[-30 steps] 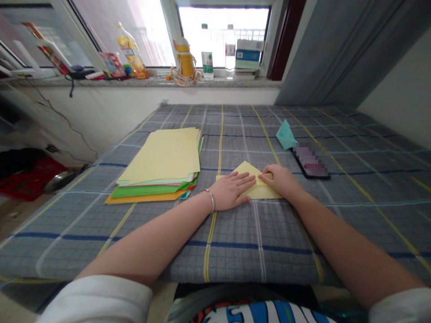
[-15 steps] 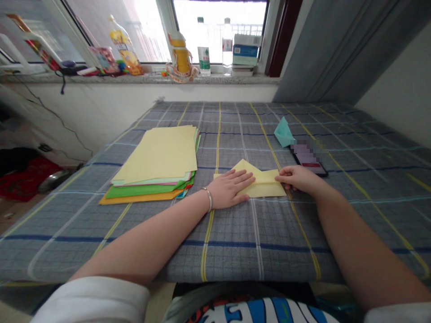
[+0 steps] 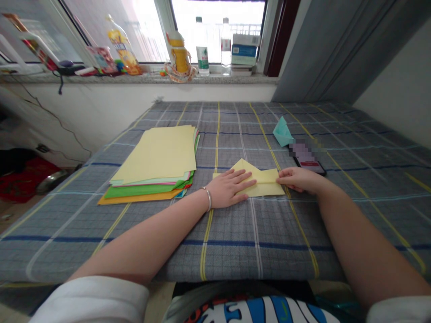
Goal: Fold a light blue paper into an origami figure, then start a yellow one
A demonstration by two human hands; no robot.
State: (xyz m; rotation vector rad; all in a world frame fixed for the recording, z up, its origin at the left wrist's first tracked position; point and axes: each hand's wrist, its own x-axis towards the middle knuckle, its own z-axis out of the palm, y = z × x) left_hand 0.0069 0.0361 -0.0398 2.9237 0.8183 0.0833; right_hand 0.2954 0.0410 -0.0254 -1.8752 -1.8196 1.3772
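Note:
A folded sheet of yellow paper (image 3: 267,188) lies on the checked cloth in front of me, with a pointed flap at its far side and a long strip folded across it. My left hand (image 3: 230,188) rests flat over its left part, fingers stretched out, a silver bangle on the wrist. At the paper's right end, my right hand (image 3: 298,179) pinches the edge of the strip between thumb and fingers. The part of the sheet beneath my left palm is hidden.
To the left lies a stack of coloured paper (image 3: 158,152), yellow on top. A turquoise folded paper piece (image 3: 283,132) sits beside a phone (image 3: 308,159) at the right. Bottles, including a yellow one (image 3: 180,58), and boxes (image 3: 244,54) line the windowsill.
My right hand has shifted very slightly along the right end of the strip. The left hand stays flat on the paper, and the view has moved a little.

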